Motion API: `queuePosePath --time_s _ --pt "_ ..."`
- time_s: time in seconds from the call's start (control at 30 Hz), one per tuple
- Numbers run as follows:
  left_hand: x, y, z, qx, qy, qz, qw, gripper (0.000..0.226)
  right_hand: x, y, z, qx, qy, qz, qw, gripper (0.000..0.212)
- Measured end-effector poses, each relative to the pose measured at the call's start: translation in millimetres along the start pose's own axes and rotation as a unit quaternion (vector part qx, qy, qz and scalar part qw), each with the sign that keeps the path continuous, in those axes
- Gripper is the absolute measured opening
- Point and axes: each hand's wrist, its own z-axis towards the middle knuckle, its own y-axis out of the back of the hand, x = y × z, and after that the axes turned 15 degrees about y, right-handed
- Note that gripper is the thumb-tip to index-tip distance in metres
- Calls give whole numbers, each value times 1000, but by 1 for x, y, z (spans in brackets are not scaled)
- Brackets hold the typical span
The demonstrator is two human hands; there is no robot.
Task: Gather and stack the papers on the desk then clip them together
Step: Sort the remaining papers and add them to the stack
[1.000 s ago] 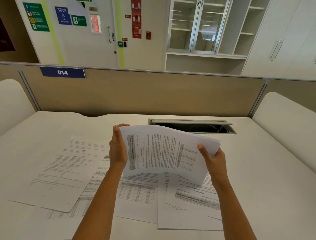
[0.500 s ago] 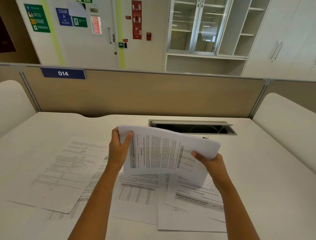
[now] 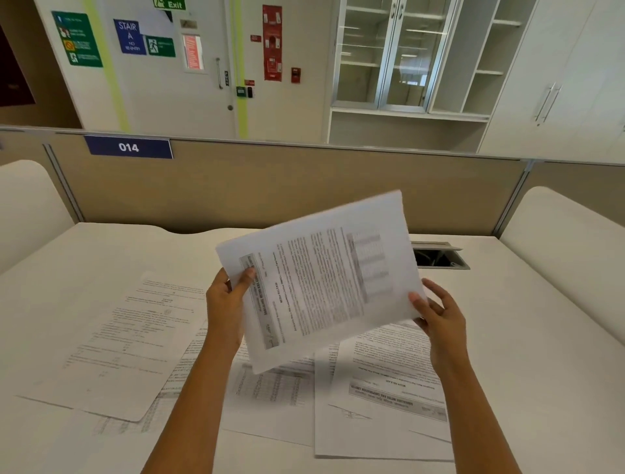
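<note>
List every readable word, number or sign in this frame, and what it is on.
"014": blue plate on the partition.
"STAIR A": blue sign; its smaller lines are unclear.
"Exit": green sign at the top edge.
Print on the held sheets and the papers on the desk: too blurred to read.
The other wall signs: too small.

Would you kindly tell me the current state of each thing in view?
held sheets: lifted, tilted, off the desk
left hand: pinches their left edge
right hand: pinches their lower right corner
loose papers: flat on the desk, overlapping
cable hatch: open
glass cabinet doors: shut
</note>
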Motion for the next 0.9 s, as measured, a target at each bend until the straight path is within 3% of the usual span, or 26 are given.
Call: queuePosePath --time_s 0.1,0.23,0.33,0.4,0.6,0.77,0.9 --pt "3 -20 -11 9 58 -145 988 23 -4 -25 -9 32 -53 101 993 96" --pt "14 -51 -31 11 101 -219 971 30 0 -65 -21 49 -80 184 979 48" --pt "17 -45 -31 6 66 -163 984 34 7 -66 -16 54 -39 156 986 43" --pt "15 -29 -23 -6 14 -67 998 35 14 -57 -10 65 -7 111 992 43" --pt "-1 -18 -3 95 -69 82 990 27 17 -45 -7 98 44 -21 994 23" --pt "11 -25 -6 155 -35 101 982 26 -6 -47 -21 140 5 -68 988 24" --pt "10 -25 -9 153 -32 79 985 26 -6 -46 -18 146 18 -69 987 25"
